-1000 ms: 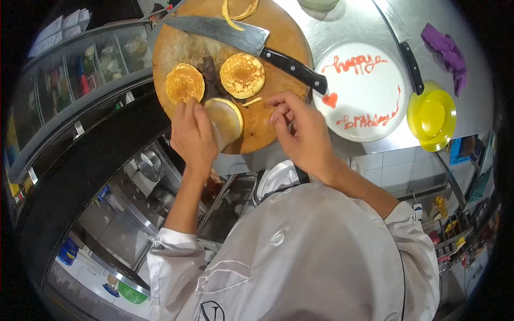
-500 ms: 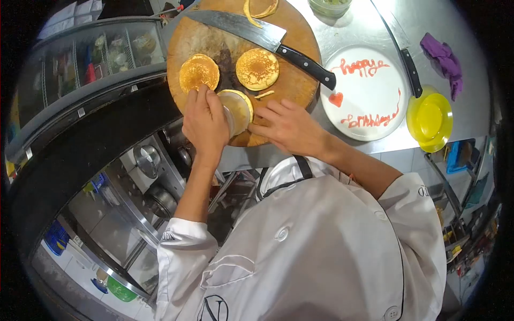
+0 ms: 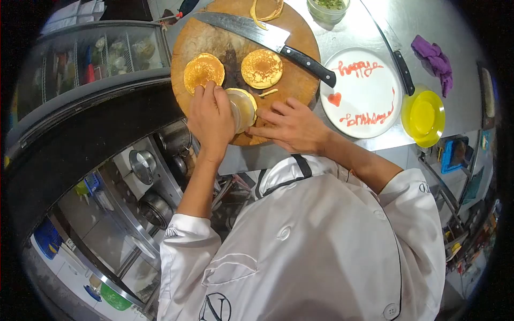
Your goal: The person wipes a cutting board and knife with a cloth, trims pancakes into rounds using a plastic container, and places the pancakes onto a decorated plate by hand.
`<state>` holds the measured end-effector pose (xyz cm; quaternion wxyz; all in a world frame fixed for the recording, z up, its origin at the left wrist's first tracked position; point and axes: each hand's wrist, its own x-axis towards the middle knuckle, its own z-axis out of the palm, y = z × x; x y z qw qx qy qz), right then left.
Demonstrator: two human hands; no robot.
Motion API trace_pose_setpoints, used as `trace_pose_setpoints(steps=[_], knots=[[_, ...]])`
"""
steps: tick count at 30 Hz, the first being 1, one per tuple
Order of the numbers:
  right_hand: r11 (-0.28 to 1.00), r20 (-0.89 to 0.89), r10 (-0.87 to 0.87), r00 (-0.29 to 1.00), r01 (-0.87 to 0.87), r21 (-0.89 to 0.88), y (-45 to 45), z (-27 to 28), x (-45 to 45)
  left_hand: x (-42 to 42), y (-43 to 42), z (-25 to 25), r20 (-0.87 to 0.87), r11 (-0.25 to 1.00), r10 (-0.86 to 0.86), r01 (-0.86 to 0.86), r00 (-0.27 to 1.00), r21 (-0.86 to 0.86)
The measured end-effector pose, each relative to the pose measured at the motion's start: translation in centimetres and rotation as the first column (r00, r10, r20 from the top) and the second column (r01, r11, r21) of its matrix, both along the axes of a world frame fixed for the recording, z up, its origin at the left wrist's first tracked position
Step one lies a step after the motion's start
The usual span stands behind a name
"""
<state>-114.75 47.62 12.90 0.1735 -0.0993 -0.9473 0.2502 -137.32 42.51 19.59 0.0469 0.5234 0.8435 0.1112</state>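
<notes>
On the round wooden cutting board point(image 3: 300, 88), a clear round container point(image 3: 243, 109) lies over a pancake point(image 3: 252, 99) whose yellow edge shows around it. My left hand point(image 3: 212, 117) grips the container from the left, its fingers closed on the rim. From the other side, my right hand point(image 3: 294, 127) reaches in with fingers spread, the tips at the pancake's right edge. Two browned round pancakes, one left point(image 3: 204, 74) and one right point(image 3: 262, 69), lie just beyond. A thin trimmed strip point(image 3: 269, 92) rests near my right fingers.
A large knife point(image 3: 267, 40) lies across the board, near curled pancake trimmings point(image 3: 266, 10). To the right are a white plate point(image 3: 364, 91) with red lettering, a second knife point(image 3: 404, 72), a yellow bowl point(image 3: 423, 119), a purple cloth point(image 3: 435, 61) and a tub of greens point(image 3: 328, 8).
The view has shifted slightly, moving the board a little to the right in frame. Both hands keep nearly the same places around the container and pancake.
</notes>
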Motion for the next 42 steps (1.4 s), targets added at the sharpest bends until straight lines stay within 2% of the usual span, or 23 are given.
trace_pose_setpoints(steps=[5,9,11,16,18,21,23,30,39,41,42], knots=[[0.99,0.025,0.064,0.998,-0.067,0.122,0.2,-1.2,0.4,0.0,-0.1,-0.1,0.008,0.998,-0.008,0.008,1.0,0.056],[0.991,0.01,0.05,0.999,-0.051,0.125,0.5,-1.8,-0.1,0.1,-0.1,-0.1,0.02,0.998,-0.026,0.025,0.999,0.054],[0.98,-0.007,0.028,1.0,-0.026,0.199,0.4,-2.1,-0.1,0.1,0.0,-0.1,0.02,0.998,-0.02,0.019,1.0,0.061],[0.988,-0.037,0.03,0.999,-0.024,0.153,0.7,-1.7,0.1,0.1,0.0,0.4,0.038,0.999,0.007,-0.006,0.999,-0.036],[0.987,-0.072,0.045,0.996,-0.033,0.156,1.0,-1.4,0.1,0.2,0.0,0.1,0.039,1.0,0.004,-0.004,0.999,-0.005],[0.984,-0.034,0.036,0.999,-0.03,0.176,1.0,-1.3,-0.1,0.1,0.1,0.1,0.05,1.0,-0.005,0.005,0.999,0.013],[0.967,-0.065,0.03,0.997,-0.013,0.255,0.8,-2.3,-0.2,0.1,0.0,0.3,0.056,1.0,-0.007,0.007,0.998,0.0],[0.983,-0.07,0.107,0.992,-0.095,0.157,1.5,-2.2,0.1,0.0,0.1,0.0,0.058,1.0,-0.014,0.013,0.998,0.017],[0.961,-0.099,-0.015,0.995,0.042,0.273,1.0,-2.1,-1.0,0.1,0.1,0.3,0.055,0.999,-0.002,0.004,0.998,-0.04],[0.993,-0.125,-0.02,0.992,0.034,0.113,1.7,-2.5,-1.0,0.0,0.0,0.2,0.054,1.0,-0.006,0.008,0.999,-0.028],[0.993,-0.126,-0.018,0.992,0.033,0.117,2.0,-2.3,-0.9,0.1,0.1,0.3,0.053,1.0,-0.005,0.006,0.999,-0.028]])
